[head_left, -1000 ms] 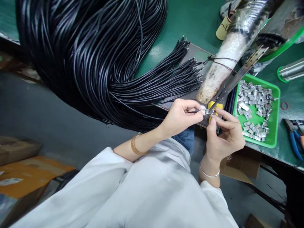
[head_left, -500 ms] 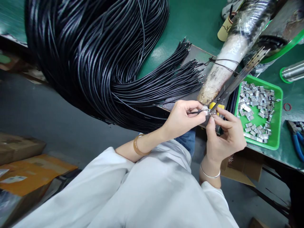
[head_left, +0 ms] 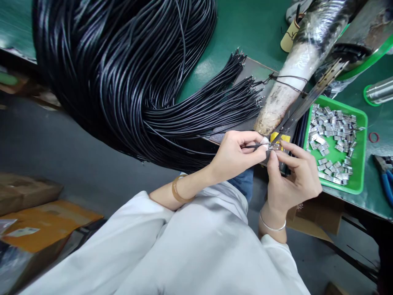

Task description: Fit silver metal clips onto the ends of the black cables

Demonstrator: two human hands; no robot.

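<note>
So left hand (head_left: 236, 153) has fingers pinched on a black cable (head_left: 252, 146), right hand (head_left: 293, 176) fingers gripping a little metal connector (head_left: 276, 146).

At the edge of the surface (head_left: 202, 78), one wire (head_left: 253, 146) and one clip (head_left: 276, 146) are being held by two hands' (head_left: 236, 155) (head_left: 296, 180) fingers (head_left: 291, 148); one tray (head_left: 364, 153) is being supported.

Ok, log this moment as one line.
left hand: pinching black wire | right hand: at small metal piece | green tray: holds loose metal parts
</note>
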